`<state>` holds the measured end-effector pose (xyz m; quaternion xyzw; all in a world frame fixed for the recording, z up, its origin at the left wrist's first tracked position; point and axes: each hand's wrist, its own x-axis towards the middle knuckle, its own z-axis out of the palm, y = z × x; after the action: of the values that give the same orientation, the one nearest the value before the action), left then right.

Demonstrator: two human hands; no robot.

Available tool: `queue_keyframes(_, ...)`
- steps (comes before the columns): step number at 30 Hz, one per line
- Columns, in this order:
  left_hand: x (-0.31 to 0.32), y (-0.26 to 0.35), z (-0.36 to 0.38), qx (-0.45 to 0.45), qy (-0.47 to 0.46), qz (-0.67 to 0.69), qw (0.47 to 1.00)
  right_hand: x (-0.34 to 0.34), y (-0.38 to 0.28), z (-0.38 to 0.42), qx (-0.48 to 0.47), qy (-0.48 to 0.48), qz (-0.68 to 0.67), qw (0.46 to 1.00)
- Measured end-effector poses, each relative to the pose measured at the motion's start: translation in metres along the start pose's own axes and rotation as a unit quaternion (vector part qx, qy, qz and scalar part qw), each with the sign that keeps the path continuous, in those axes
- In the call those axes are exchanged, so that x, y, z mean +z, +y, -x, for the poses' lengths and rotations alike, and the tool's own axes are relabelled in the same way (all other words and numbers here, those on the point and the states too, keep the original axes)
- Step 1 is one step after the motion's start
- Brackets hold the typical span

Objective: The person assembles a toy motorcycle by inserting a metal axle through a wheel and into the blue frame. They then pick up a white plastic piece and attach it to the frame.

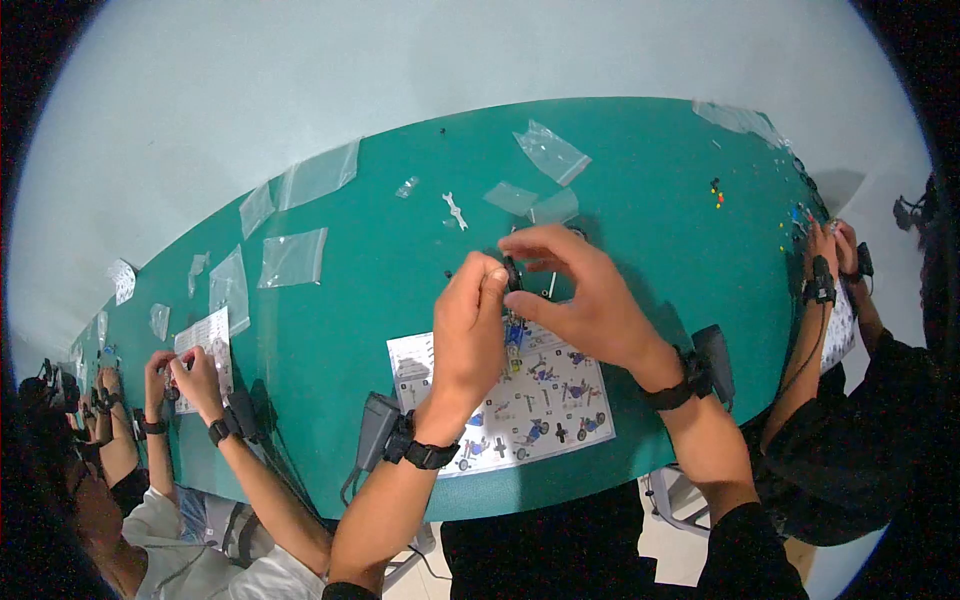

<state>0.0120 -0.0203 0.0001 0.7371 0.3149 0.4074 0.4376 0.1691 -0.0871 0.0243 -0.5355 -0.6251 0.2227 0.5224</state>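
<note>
My left hand is closed, with thumb and fingers pinched on a small black toy wheel. My right hand curves around the wheel from the other side, thumb and index finger spread apart near its lower and upper edges. Just below the hands, a small blue and yellow piece shows over the printed instruction sheet, partly covered by my left hand. Pictures of toy vehicles and parts fill the sheet. A thin light-coloured rod lies behind my right hand's fingers.
A white wrench-shaped piece and clear plastic bags lie on the green table. Small coloured parts are scattered at the right. People work on both sides; one person's hands are at the left, another's at the right.
</note>
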Motion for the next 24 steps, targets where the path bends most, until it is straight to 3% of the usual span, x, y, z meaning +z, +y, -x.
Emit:
queue_keyframes(2,0.0,0.003,0.001,0.011,0.001,0.012,1.0,-0.001,-0.009,0.002,0.143,-0.04,-0.035,0.988)
queue_keyframes(5,0.001,0.001,0.0,0.008,-0.006,0.019,1.0,-0.002,-0.006,0.002,0.078,-0.041,-0.018,0.996)
queue_keyframes(11,0.001,-0.003,0.001,-0.032,-0.015,0.075,0.997,0.001,0.01,-0.002,-0.143,0.015,0.05,0.988)
queue_keyframes(14,0.001,-0.003,0.001,-0.021,-0.01,0.069,0.997,-0.001,-0.008,0.003,0.051,0.0,-0.036,0.998)
queue_keyframes(17,-0.001,0.003,0.002,-0.011,-0.015,0.047,0.999,-0.005,-0.016,-0.001,0.205,-0.053,-0.074,0.974)
queue_keyframes(23,0.003,-0.001,0.002,-0.008,-0.014,0.074,0.997,-0.003,0.003,0.002,-0.033,-0.034,-0.019,0.999)
queue_keyframes(24,0.004,0.001,0.002,-0.01,-0.013,0.086,0.996,-0.004,0.002,0.001,-0.032,-0.032,-0.009,0.999)
